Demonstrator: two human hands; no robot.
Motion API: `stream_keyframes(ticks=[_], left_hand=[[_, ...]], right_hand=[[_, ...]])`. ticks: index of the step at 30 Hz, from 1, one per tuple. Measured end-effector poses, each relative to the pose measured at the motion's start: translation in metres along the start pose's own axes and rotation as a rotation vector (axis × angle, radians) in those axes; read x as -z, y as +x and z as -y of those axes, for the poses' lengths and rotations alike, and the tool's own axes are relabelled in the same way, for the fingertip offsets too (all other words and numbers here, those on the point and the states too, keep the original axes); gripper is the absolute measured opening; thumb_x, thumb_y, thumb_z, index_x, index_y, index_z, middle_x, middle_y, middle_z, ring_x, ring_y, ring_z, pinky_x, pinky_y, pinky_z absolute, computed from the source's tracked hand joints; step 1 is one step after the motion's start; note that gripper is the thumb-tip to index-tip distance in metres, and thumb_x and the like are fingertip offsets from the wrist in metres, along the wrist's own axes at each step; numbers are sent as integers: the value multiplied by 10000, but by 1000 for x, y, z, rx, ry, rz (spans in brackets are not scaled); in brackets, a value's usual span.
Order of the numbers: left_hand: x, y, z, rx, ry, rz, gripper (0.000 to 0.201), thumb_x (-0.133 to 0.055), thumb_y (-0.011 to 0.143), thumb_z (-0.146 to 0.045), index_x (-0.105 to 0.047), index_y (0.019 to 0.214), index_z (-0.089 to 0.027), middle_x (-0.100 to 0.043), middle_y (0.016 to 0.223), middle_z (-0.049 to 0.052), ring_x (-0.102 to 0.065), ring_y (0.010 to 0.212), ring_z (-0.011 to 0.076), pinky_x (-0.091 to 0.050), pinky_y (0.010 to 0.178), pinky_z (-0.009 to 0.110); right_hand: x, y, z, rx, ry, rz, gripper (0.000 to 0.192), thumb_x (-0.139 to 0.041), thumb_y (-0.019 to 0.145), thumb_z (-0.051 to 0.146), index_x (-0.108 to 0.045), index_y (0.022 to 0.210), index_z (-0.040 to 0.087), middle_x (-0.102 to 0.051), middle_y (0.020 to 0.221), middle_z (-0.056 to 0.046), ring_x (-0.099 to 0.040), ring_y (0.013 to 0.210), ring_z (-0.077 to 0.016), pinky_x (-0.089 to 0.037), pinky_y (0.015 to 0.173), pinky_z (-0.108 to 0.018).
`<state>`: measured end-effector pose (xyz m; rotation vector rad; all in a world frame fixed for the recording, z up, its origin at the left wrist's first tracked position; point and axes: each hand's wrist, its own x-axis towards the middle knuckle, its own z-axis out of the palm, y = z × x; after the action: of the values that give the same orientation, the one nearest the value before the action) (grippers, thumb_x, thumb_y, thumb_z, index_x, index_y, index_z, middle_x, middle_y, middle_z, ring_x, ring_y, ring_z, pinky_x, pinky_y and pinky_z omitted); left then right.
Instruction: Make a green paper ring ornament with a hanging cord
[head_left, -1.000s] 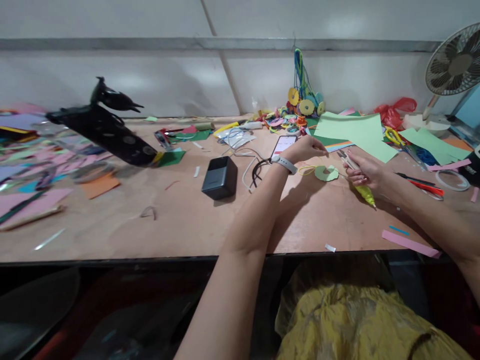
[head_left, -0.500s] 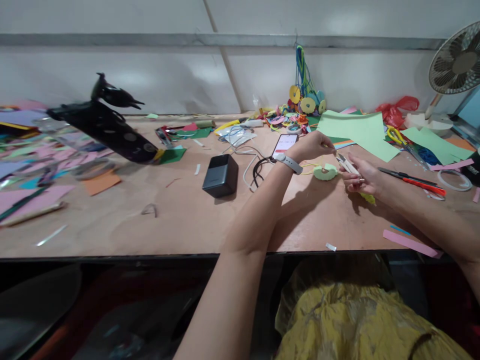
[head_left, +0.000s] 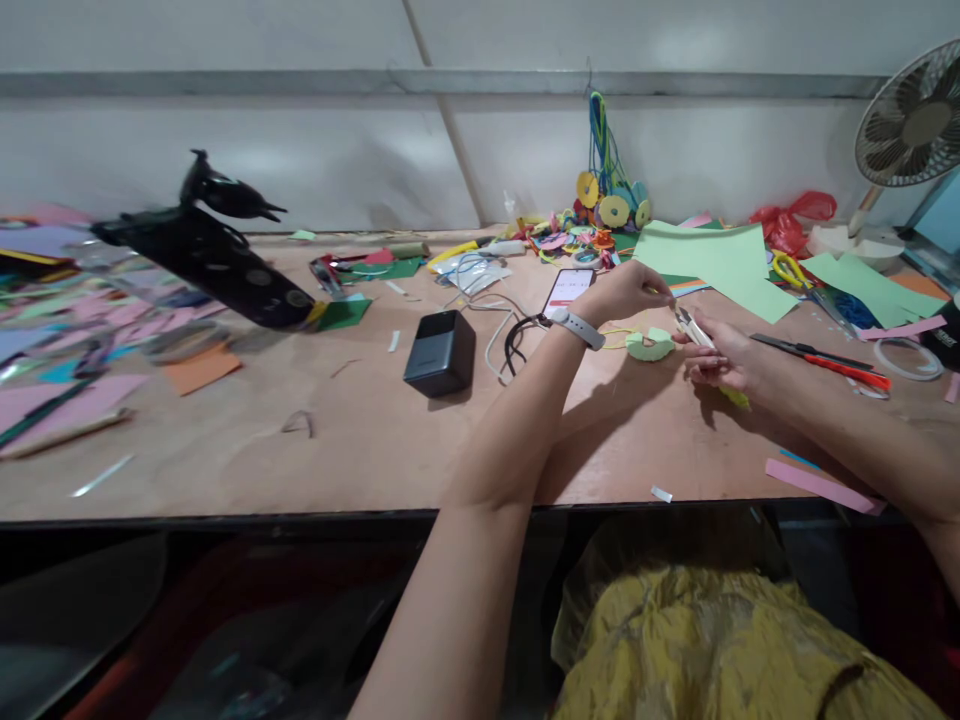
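My right hand (head_left: 716,355) is wrapped round small pliers with white handles (head_left: 699,334), their metal jaws pointing up and left. At the tip of the jaws, my left hand (head_left: 637,292) pinches something too small to make out. A grey-white band circles the left wrist. Just below the left hand lies a light green scalloped paper ring (head_left: 651,345) with a yellow cord running to its left. A bright yellow piece (head_left: 735,397) shows partly from under my right hand.
A dark power bank (head_left: 440,352), cables and a lit phone (head_left: 568,290) lie left of the hands. Green paper sheets (head_left: 705,255), yellow-handled scissors (head_left: 795,272) and an orange-and-black cutter (head_left: 844,367) are to the right. Corded discs (head_left: 613,210) hang at the wall; a fan (head_left: 922,120) stands far right.
The pliers' handles have come closer together in my right hand, with the jaws now up at my left fingertips. The left hand has barely moved.
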<state>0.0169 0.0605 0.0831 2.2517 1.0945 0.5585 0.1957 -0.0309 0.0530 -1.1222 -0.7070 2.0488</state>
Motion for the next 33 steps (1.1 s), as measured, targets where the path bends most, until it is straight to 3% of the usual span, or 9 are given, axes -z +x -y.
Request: stream_keyframes(ticks=[9,20,24,28,30,33], left_hand=[[-2,2,4,-38,-87,21,224,-841,777,-361,-836,832,-143,-604,553,0,-487,572,108,-343,579,265],[-3,2,5,-58,-90,53,201,-816,789,-339,-852,846,-150,-656,601,30,-499,583,112,-336,575,274],[1,-1,4,-63,-95,41,218,-822,786,-364,-852,847,-157,-659,606,33,-498,597,117,-329,574,269],[9,-5,1,-59,-127,-24,222,-798,819,-356,-848,870,-146,-684,654,37,-490,610,108,-330,595,270],[13,-7,0,-48,-139,-62,219,-785,838,-345,-845,883,-139,-689,679,37,-482,612,101,-327,603,273],[16,-9,-2,-40,-143,-108,218,-780,854,-349,-838,876,-140,-672,676,27,-476,624,99,-321,609,276]], right_hand=[[2,0,-1,68,117,-4,391,-326,1142,457,-392,816,251,-264,432,119,-150,346,-71,-234,372,-171],[1,3,-3,192,6,-44,261,-420,1115,355,-444,874,256,-333,458,112,-189,348,-86,-209,372,-198],[10,8,-2,258,-61,-93,318,-418,1114,440,-435,854,256,-289,470,116,-168,370,-85,-251,393,-199],[34,8,20,459,-324,-260,459,-440,1048,680,-507,884,256,-293,506,102,-252,409,-113,-357,451,-242],[53,8,35,583,-592,-458,491,-469,1020,719,-548,886,254,-363,552,69,-370,458,-141,-408,515,-277],[86,8,53,679,-1218,-843,404,-563,1020,596,-571,843,233,-585,706,-51,-610,709,-243,-475,711,-351]])
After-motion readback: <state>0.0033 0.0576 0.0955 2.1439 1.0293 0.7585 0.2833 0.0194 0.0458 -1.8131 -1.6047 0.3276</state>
